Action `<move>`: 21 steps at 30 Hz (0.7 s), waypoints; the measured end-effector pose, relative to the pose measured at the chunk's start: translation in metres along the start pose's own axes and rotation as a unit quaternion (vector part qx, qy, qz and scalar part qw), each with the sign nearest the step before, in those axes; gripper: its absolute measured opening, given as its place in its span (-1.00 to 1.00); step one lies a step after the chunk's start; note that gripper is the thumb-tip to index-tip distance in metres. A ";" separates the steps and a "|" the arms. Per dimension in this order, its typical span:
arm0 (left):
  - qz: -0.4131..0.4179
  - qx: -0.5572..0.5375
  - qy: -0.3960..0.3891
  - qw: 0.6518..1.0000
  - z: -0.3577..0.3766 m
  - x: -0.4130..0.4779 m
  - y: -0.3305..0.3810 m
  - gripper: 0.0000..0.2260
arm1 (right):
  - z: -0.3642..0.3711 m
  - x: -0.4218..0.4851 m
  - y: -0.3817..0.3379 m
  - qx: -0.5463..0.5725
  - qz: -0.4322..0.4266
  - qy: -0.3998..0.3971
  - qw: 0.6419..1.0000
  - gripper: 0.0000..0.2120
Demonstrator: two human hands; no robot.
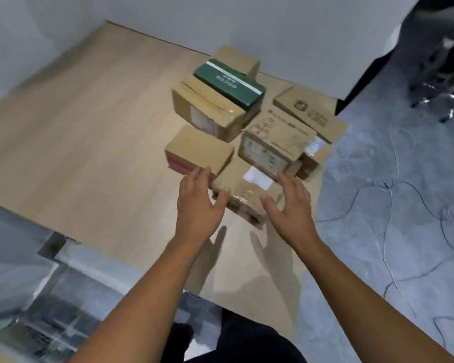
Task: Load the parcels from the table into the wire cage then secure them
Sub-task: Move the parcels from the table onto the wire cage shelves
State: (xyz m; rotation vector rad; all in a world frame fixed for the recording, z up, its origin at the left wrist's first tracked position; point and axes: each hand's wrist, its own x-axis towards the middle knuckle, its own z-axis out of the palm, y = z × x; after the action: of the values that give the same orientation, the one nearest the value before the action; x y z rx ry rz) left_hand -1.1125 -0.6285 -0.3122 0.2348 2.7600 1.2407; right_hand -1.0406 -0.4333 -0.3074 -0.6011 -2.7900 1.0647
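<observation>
Two hands were out over the wooden table [76,127], the left hand [197,203] hovering with fingers spread and holding nothing just left of the nearest taped parcel [247,195], the right hand [291,203] equally loose at its right, more parcels [309,113] clustered behind.

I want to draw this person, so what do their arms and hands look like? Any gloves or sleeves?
No gloves, and no sleeves in view: both forearms are bare. Neither the left hand nor the right hand shows a watch, bracelet or ring, though the picture is blurry.
</observation>
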 end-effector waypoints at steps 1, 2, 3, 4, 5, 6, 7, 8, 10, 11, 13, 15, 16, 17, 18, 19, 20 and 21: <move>0.002 0.007 -0.017 1.000 0.010 -0.001 0.005 -0.41 | -0.003 -0.002 0.011 0.009 0.018 0.000 1.000 -0.37; 0.003 0.009 -0.031 0.999 0.018 -0.002 0.008 -0.40 | -0.006 -0.005 0.019 0.019 0.034 -0.003 0.999 -0.36; 0.003 0.004 -0.040 0.999 0.025 -0.002 0.012 -0.39 | -0.008 -0.008 0.026 0.033 0.049 -0.005 0.998 -0.34; 0.007 -0.005 -0.044 0.999 0.029 0.000 0.017 -0.38 | -0.011 -0.010 0.031 0.051 0.061 -0.002 0.997 -0.33; 0.015 -0.015 -0.044 0.999 0.032 0.006 0.023 -0.37 | -0.013 -0.013 0.035 0.068 0.071 0.005 0.995 -0.32; 0.024 -0.027 -0.041 0.999 0.035 0.014 0.029 -0.36 | -0.016 -0.015 0.038 0.082 0.081 0.014 0.993 -0.31; 0.028 -0.038 -0.034 0.998 0.036 0.025 0.037 -0.36 | -0.019 -0.017 0.041 0.091 0.088 0.020 0.992 -0.30; 0.030 -0.043 -0.030 0.998 0.037 0.037 0.044 -0.34 | -0.023 -0.017 0.042 0.102 0.096 0.027 0.990 -0.29; 0.037 -0.053 -0.029 0.997 0.041 0.066 0.060 -0.29 | -0.031 -0.015 0.043 0.129 0.107 0.041 0.985 -0.27; 0.045 -0.056 -0.028 0.997 0.042 0.081 0.066 -0.27 | -0.033 -0.011 0.042 0.145 0.111 0.044 0.982 -0.26; 0.048 -0.055 -0.029 0.997 0.047 0.106 0.074 -0.24 | -0.040 0.001 0.041 0.176 0.126 0.039 0.976 -0.25; 0.023 -0.070 -0.050 0.996 0.054 0.121 0.075 -0.24 | -0.043 0.018 0.039 0.196 0.129 0.024 0.972 -0.22; 0.004 -0.090 -0.071 0.993 0.060 0.126 0.076 -0.26 | -0.044 0.029 0.039 0.206 0.128 0.021 0.970 -0.21; -0.020 -0.117 -0.093 0.988 0.064 0.130 0.077 -0.28 | -0.046 0.041 0.039 0.220 0.132 0.018 0.966 -0.21; -0.046 -0.146 -0.114 0.982 0.067 0.130 0.077 -0.30 | -0.047 0.051 0.041 0.240 0.140 0.015 0.961 -0.23; -0.064 -0.171 -0.127 0.975 0.068 0.129 0.077 -0.30 | -0.047 0.061 0.041 0.263 0.151 0.010 0.953 -0.25; -0.074 -0.188 -0.130 0.971 0.069 0.127 0.075 -0.30 | -0.046 0.069 0.041 0.285 0.157 0.001 0.945 -0.29; -0.081 -0.199 -0.128 0.968 0.069 0.125 0.073 -0.30 | -0.044 0.076 0.041 0.302 0.155 -0.014 0.940 -0.33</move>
State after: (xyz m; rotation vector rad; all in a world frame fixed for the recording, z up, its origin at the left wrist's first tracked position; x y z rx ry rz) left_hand -1.2170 -0.5068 -0.3073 0.1190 2.2111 1.5562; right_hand -1.0867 -0.3485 -0.3049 -0.9441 -2.2245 1.8877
